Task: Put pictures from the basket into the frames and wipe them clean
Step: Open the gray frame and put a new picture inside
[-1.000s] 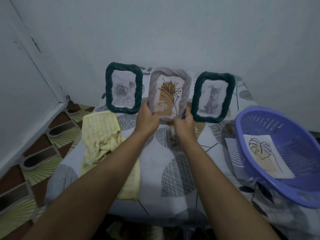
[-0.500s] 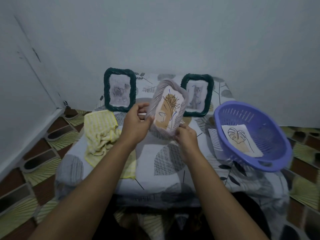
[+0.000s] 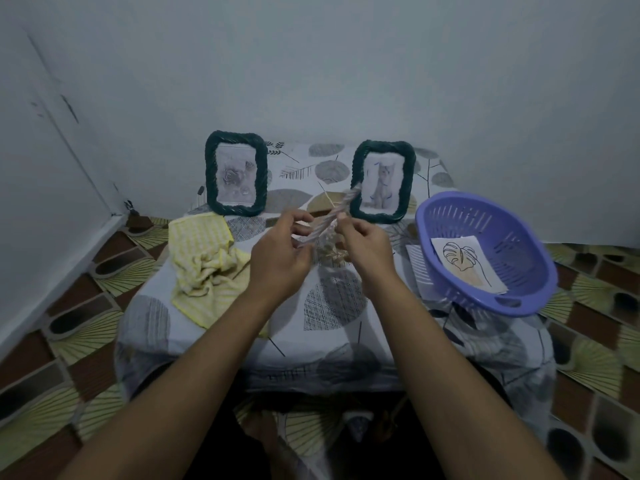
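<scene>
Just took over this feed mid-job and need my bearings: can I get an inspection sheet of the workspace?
Surface: leaf-print tablecloth covering the whole top.
Job's things: pale frame held edge-on above the table, blurred; left dark frame with a rose picture and right dark frame with a cat picture stand upright at the back; purple basket at right holds one leaf picture; yellow cloth crumpled at left.
Clutter: striped flat piece partly under the basket, unclear what.
Hands: left hand and right hand both grip the pale frame.
Cables: nothing seen.
Surroundings: pale wall behind, patterned tile floor around.
</scene>
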A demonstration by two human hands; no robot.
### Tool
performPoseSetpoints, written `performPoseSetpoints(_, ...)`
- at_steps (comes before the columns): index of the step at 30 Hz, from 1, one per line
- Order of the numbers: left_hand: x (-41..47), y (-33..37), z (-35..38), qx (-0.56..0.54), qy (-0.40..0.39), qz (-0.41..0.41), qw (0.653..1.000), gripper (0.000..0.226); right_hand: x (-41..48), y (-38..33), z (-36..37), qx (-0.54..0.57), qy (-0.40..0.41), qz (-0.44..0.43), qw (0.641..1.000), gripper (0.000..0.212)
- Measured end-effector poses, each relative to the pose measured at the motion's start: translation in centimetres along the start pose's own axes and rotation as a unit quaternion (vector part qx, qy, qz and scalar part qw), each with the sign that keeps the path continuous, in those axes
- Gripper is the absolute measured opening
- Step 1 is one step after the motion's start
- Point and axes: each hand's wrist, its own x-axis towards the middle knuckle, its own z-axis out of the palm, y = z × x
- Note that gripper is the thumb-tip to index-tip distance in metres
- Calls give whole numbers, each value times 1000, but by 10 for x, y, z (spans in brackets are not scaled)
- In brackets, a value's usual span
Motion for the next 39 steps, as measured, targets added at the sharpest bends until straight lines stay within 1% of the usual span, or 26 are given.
performPoseSetpoints(3, -8, -3, 11, 83, 2, 90, 992, 33, 1, -2, 2, -3, 41, -11, 999, 29)
performPoseSetpoints(6, -13, -6, 17, 118, -9, 118, 986, 31, 3, 0, -1, -15, 78, -11, 997, 26)
performPoseSetpoints(8, -12, -5, 16, 97, -52, 116, 987, 29, 4, 4, -4, -13, 88, -9, 996, 21)
performPoseSetpoints(9, -12, -4, 14, 71, -85, 105, 988, 29, 4, 7, -6, -16, 93, -11, 996, 19)
performPoseSetpoints(10, -11, -2, 11, 39, -112, 95, 988, 29, 4, 10, -8, -21, 98, -13, 995, 22)
performPoseSetpoints(11, -10, 1, 8, 12, -118, 90, 989, 27, 5, 13, -11, -28, 102, -15, 994, 28)
performPoseSetpoints(12, -10, 3, 5, -6, -105, 83, 991, 23, 5, 16, -14, -32, 101, -19, 994, 36)
performPoseSetpoints(14, -7, 6, -1, -28, -44, 51, 997, 23, 6, 20, -18, -44, 98, -27, 994, 49)
performPoseSetpoints(16, -2, 4, -6, -45, 15, -2, 999, 26, 6, 22, -22, -63, 96, -39, 993, 50)
performPoseSetpoints(18, 5, 0, -11, -64, 39, -70, 995, 24, 6, 25, -25, -74, 101, -41, 991, 47)
performPoseSetpoints(20, 10, -8, -14, -58, 13, -127, 990, 25, 7, 28, -29, -61, 93, -38, 993, 51)
performPoseSetpoints(22, 11, -23, -13, -45, -43, -160, 985, 28, 7, 31, -32, -48, 76, -36, 995, 56)
performPoseSetpoints(23, 11, -31, -12, -46, -70, -176, 981, 31, 6, 31, -33, -48, 69, -32, 996, 55)
performPoseSetpoints(25, 10, -40, -10, -57, -101, -204, 972, 40, 2, 30, -34, -50, 58, -20, 997, 38)
performPoseSetpoints(26, 9, -42, -9, -66, -103, -216, 969, 45, 2, 31, -36, -46, 54, -19, 997, 31)
performPoseSetpoints(28, 9, -42, -7, -93, -96, -224, 965, 46, 2, 35, -37, -37, 50, -13, 998, 25)
performPoseSetpoints(29, 8, -40, -6, -110, -97, -223, 964, 40, 2, 37, -37, -26, 51, -5, 998, 21)
performPoseSetpoints(31, 3, -38, -5, -151, -114, -209, 959, 21, -1, 38, -39, -2, 54, 14, 998, 8)
performPoseSetpoints(32, 2, -36, -4, -163, -125, -199, 958, 20, -2, 38, -39, 0, 58, 18, 998, 6)
performPoseSetpoints(33, 0, -36, -2, -169, -130, -193, 958, 20, -4, 37, -39, -2, 57, 20, 998, 11)
performPoseSetpoints(37, -8, -32, 8, -181, -100, -190, 960, 8, -11, 31, -36, -35, 3, 19, 999, 50)
performPoseSetpoints(39, -11, -33, 13, -163, -86, -187, 965, 14, -10, 34, -37, -62, -9, 19, 998, 57)
